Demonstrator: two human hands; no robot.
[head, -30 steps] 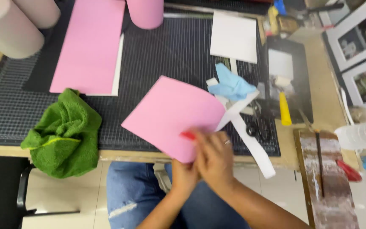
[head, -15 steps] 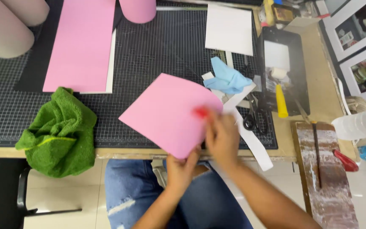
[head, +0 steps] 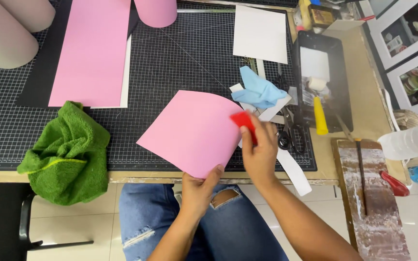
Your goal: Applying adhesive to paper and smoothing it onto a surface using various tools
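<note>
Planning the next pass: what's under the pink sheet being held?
The black cutting mat lies under the pink sheet; a white strip emerges beside its right edge. Anything else beneath is covered.

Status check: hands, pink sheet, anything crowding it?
Left hand grips pink sheet at its near edge. Right hand presses red scraper on sheet's right edge. Scissors, paper strips close right.
</note>
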